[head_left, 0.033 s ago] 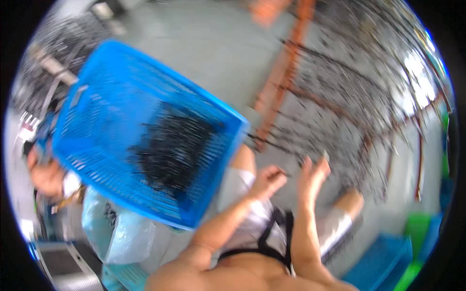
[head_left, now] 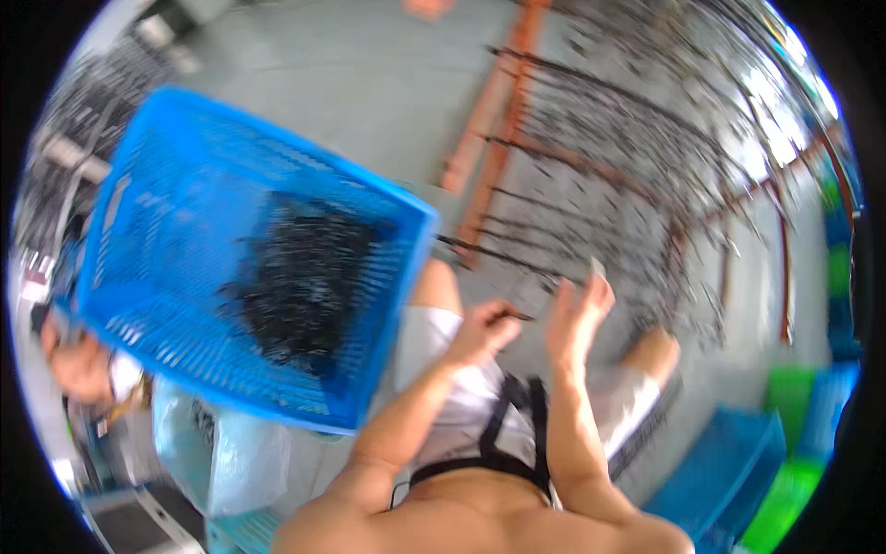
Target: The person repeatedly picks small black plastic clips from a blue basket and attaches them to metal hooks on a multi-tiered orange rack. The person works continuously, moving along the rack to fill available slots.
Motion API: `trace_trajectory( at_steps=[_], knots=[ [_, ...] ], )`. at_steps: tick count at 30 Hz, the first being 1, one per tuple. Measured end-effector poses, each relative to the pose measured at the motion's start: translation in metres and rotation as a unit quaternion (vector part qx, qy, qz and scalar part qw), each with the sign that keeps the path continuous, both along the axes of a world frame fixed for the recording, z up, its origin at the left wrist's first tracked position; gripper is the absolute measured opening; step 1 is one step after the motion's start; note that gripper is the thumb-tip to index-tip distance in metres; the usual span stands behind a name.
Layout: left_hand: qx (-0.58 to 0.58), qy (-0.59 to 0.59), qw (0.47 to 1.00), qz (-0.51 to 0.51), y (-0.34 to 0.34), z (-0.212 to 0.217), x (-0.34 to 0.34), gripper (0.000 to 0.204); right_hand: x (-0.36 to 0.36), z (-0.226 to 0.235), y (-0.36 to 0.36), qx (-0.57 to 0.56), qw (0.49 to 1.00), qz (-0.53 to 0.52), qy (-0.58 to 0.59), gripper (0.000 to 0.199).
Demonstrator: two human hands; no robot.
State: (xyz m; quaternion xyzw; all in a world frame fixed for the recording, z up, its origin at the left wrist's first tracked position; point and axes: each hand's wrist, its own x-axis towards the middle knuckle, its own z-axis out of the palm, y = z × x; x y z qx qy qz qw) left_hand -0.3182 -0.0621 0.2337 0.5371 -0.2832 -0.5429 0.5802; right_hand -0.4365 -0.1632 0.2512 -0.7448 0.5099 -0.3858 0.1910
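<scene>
Whole view: slid a little left since the previous picture, basket, rack and both hands together; looks like head motion, blur throughout.
Floor: grey (head_left: 323,88), far side and under the rack.
Rack: orange-brown bars (head_left: 591,170), far right, dark rods and many thin blurred bits across it.
Blue basket: left (head_left: 175,217), its right corner just beside the person's left knee; touching or not, can't tell.
Blue bin: near right (head_left: 720,471), green ones just beside it.
Plastic bag: clear, near left (head_left: 247,466), past the basket's near edge.
Dark pile: loose strands or slivers (head_left: 309,286), right part of the basket; same spot in the basket as before.
Left hand: in front of the left thigh (head_left: 484,334), right of the basket; grip closed, fingertips apparently pinching a dark piece.
Right hand: raised just right of the left one (head_left: 576,323); thumb and fingers look parted, but can't tell whether grip is holding anything.
Dark piece: slim (head_left: 522,317), between the hands, out of the basket; tip reads clearer now.
Pale bit: at right fingertips (head_left: 597,267); held or worn, can't tell.
Upshot: no piece visibly changes place; reads as mid-handling.
</scene>
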Motion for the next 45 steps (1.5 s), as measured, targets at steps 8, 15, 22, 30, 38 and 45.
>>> trace_trajectory(
  at_steps=[8, 15, 22, 30, 38, 45],
  knots=[
    [-0.08, -0.192, 0.93, -0.303, -0.036, 0.039, -0.002, 0.017, -0.086, 0.046, -0.004, 0.196, 0.913, 0.356, 0.044, 0.021],
    [0.1, 0.05, 0.989, 0.099, -0.092, -0.027, -0.017, 0.027, -0.133, 0.016, -0.013, 0.333, 0.886, 0.177, -0.27, 0.018],
    [0.094, 0.09, 0.97, 0.205, -0.119, -0.023, -0.032, 0.02, -0.109, 0.005, -0.015, 0.301, 0.845, 0.025, -0.441, 0.02],
    [0.099, 0.153, 0.955, 0.234, -0.114, -0.024, -0.04, 0.028, -0.015, 0.004, -0.016, 0.261, 0.845, 0.009, -0.466, 0.024],
    [0.051, 0.074, 0.942, 0.324, -0.071, -0.035, 0.028, 0.027, 0.101, -0.058, -0.005, 0.219, 0.889, -0.083, -0.394, 0.027],
    [0.032, -0.025, 0.982, 0.184, -0.087, -0.036, 0.058, 0.023, 0.111, -0.037, -0.007, 0.234, 0.912, -0.149, -0.302, 0.03]
  ],
)
